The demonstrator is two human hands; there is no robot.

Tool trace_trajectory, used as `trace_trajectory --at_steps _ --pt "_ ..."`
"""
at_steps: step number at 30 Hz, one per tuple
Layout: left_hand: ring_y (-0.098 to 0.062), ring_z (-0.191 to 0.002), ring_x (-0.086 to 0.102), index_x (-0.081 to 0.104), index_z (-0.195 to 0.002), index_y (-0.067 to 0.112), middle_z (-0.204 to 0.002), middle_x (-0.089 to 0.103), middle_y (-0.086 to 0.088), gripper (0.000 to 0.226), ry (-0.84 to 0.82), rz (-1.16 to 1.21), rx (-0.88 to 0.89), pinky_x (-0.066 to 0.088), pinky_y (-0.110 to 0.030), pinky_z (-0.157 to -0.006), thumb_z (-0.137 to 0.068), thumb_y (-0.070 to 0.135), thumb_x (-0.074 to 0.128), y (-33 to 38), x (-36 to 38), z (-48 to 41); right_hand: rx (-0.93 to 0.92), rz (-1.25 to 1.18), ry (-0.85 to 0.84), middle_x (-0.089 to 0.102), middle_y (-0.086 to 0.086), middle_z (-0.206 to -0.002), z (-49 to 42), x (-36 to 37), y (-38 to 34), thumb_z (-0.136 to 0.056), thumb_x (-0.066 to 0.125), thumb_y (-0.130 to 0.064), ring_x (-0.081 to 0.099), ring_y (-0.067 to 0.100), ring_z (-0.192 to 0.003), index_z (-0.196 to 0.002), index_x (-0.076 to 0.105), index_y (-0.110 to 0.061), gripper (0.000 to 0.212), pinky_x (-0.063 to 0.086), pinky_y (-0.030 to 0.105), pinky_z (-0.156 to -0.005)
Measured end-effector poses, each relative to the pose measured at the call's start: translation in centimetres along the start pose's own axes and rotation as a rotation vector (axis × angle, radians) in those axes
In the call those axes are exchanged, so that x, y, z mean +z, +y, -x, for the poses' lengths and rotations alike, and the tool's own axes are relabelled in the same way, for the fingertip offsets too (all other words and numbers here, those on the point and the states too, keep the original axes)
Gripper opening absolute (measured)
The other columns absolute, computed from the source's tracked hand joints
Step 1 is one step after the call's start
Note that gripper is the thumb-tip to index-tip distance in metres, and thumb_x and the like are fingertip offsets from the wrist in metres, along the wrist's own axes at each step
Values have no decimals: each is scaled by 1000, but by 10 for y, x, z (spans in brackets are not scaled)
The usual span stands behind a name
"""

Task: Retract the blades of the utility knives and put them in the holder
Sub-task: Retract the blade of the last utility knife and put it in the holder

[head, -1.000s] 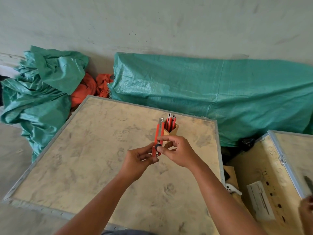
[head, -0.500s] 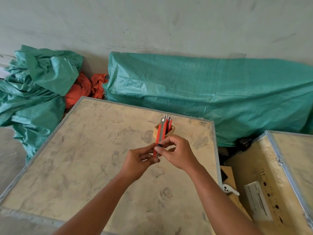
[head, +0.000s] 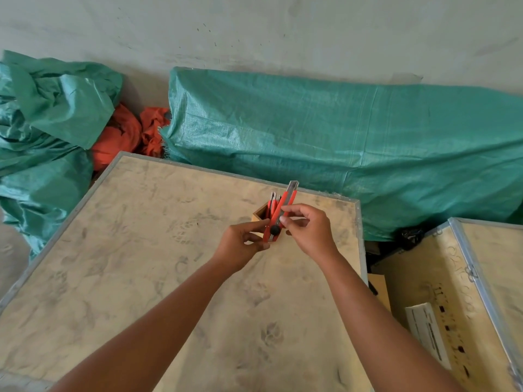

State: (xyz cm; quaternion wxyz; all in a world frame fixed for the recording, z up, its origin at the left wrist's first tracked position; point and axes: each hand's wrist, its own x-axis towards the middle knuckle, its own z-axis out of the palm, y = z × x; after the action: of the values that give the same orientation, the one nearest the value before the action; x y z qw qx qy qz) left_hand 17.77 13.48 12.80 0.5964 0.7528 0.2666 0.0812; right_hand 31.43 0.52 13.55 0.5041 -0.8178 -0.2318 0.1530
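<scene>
I hold a red utility knife (head: 283, 208) with both hands above the wooden crate top (head: 147, 250). My left hand (head: 240, 244) grips its lower end, near the black wheel. My right hand (head: 308, 230) pinches the body higher up, fingers on the slider. The knife tilts up and to the right, its metal tip at the top. Just behind it stands a small wooden holder (head: 259, 215) with other red knives (head: 273, 203) upright in it.
Green tarpaulin (head: 353, 137) lies behind the crate, with more tarpaulin (head: 45, 123) and orange cloth (head: 121, 137) at the left. A second open crate (head: 452, 292) with a white label stands at the right. A metal rim edges the crate top.
The knife has tilted further to the right and my right hand has slid up along its body. The view has shifted slightly.
</scene>
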Motion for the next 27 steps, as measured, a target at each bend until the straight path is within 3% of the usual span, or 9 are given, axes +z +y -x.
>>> trace_trajectory --at_steps 4,6,8,10,12,17,23,27 --pt "-5 -96 70 69 -123 26 -113 74 7 54 67 -49 -16 53 -14 -80 -74 8 84 -7 4 -38 -10 5 101 74 -15 -93 -31 0 6 -85 81 -10 74 3 -85 -99 80 -23 18 65 42 -81" --pt "-12 -114 63 66 -128 26 -127 68 6 62 104 -98 -36 52 -29 -95 -71 13 86 -16 8 -54 -41 60 149 76 -11 -95 -40 4 12 -86 80 -9 72 -4 -78 -100 81 -18 17 65 36 -81" --pt "-19 -129 52 58 -136 22 -140 58 1 74 121 -175 -70 44 -38 -107 -69 19 89 -24 14 -68 -84 116 188 79 -3 -100 -47 11 20 -87 79 -9 74 5 -81 -101 81 -16 17 64 34 -81" --pt "-24 -136 46 47 -144 16 -148 50 -5 88 101 -252 -119 38 -37 -110 -68 23 89 -30 21 -77 -101 148 202 80 3 -102 -51 21 30 -87 78 -7 76 17 -87 -102 81 -15 17 64 35 -82" --pt "-28 -133 48 44 -145 11 -145 51 -10 92 73 -294 -163 41 -39 -107 -67 27 89 -36 27 -86 -94 178 195 81 5 -102 -53 31 38 -86 78 -6 77 21 -89 -102 81 -14 18 64 38 -84" --pt "-30 -114 59 58 -129 10 -122 63 -11 74 81 -377 -166 49 -38 -93 -65 31 87 -50 31 -97 -91 251 131 81 8 -102 -52 47 51 -86 77 0 76 23 -92 -105 81 -10 23 62 38 -88" --pt "-27 -122 56 48 -142 9 -135 58 -10 85 107 -351 -143 47 -37 -104 -69 29 87 -51 32 -95 -69 294 80 80 9 -110 -53 50 59 -88 74 2 76 22 -97 -116 78 -11 31 54 22 -91" --pt "-26 -126 54 45 -144 9 -139 55 -10 84 115 -347 -155 43 -33 -104 -72 27 86 -51 34 -95 -87 308 66 80 11 -106 -52 48 61 -86 73 7 76 25 -96 -110 80 -8 28 47 10 -89"
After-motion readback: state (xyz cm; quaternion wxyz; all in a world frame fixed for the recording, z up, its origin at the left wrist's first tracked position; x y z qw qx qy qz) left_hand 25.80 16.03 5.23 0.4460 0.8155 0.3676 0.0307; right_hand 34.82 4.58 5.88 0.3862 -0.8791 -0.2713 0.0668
